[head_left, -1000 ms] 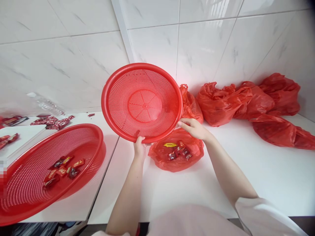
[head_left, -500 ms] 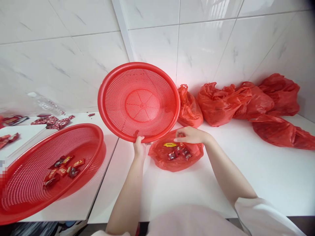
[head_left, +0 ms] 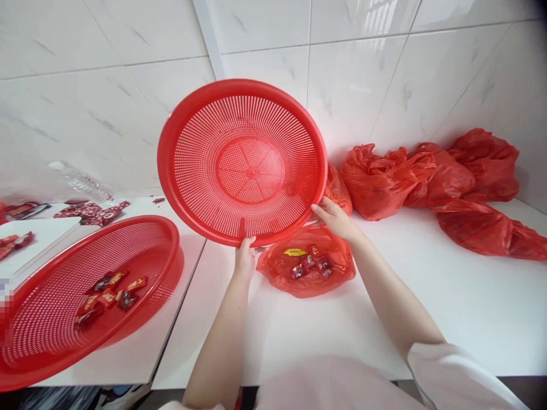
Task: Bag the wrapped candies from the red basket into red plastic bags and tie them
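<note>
A round red plastic basket (head_left: 250, 171) with mesh walls is held up and tilted, its bare inside facing me. My left hand (head_left: 245, 259) grips its rim at the bottom, thumb over the edge. At the lower right of the rim my right hand (head_left: 334, 216) is closed on it, thumb on the edge; its other fingers are partly hidden behind. Just below the basket lies an opened red plastic bag (head_left: 294, 289) on the white table. Inside the bag are several wrapped candies (head_left: 308, 262), with a yellow packet (head_left: 294, 251) among them.
At the left stands a larger red basket (head_left: 166, 273) with several wrapped candies (head_left: 109, 293) at its bottom. Several filled red bags (head_left: 380, 182) line the wall at the right. A clear plastic bottle (head_left: 81, 182) lies by red packets (head_left: 96, 212) at the back left.
My right hand has left the space over the opened bag and taken hold of the basket's rim. The basket has risen and come closer to me.
</note>
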The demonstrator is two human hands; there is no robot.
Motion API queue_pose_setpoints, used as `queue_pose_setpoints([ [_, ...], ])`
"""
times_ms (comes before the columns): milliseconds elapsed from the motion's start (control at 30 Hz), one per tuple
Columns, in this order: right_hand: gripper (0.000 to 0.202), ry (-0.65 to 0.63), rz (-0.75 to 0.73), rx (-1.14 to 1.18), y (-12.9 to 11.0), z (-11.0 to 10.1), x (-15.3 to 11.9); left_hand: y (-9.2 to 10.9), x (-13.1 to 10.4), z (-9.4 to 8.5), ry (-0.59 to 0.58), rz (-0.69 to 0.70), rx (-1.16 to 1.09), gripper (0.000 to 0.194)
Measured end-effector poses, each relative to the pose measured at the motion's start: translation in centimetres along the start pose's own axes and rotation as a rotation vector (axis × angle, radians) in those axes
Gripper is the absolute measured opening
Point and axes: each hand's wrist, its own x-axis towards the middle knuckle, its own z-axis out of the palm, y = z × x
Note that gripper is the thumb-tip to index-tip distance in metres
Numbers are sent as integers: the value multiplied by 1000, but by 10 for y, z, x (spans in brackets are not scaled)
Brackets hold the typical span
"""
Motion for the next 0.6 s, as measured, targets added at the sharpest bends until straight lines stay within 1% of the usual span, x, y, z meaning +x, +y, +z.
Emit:
queue_pose_setpoints([
  [67, 37, 20, 3, 177, -5, -1, -1, 3, -3, 2, -63, 19, -7, 37],
  [100, 38, 49, -7, 233, -10, -1, -2, 4, -4, 2, -76, 72, -35, 38],
  [133, 39, 95, -29, 261, -14, -2, -4, 6, -4, 2, -53, 146, -77, 40],
  [167, 39, 153, -60, 266, -19, -3, -6, 7, -3, 1, 21, 230, -122, 41],
  [200, 40, 218, -100, 248, -23, -4, -9, 8, -2, -1, 142, 305, -154, 42],
  [233, 40, 283, -146, 218, -28, -5, -11, 9, -1, -4, 291, 354, -165, 43],
  [267, 40, 341, -198, 181, -31, -7, -14, 10, 1, -9, 435, 368, -150, 46],
  [300, 40, 396, -253, 145, -33, -8, -16, 12, 3, -14, 549, 361, -118, 49],
  [333, 39, 446, -306, 114, -35, -10, -17, 13, 5, -19, 626, 358, -77, 54],
  [367, 38, 490, -350, 93, -36, -12, -19, 15, 7, -24, 667, 372, -40, 57],
  [467, 35, 576, -416, 78, -36, -19, -21, 23, 13, -37, 703, 469, 9, 57],
  [533, 36, 582, -427, 79, -34, -23, -21, 28, 17, -45, 735, 491, 5, 53],
  [600, 39, 556, -426, 73, -32, -25, -20, 32, 22, -52, 746, 476, -8, 45],
])
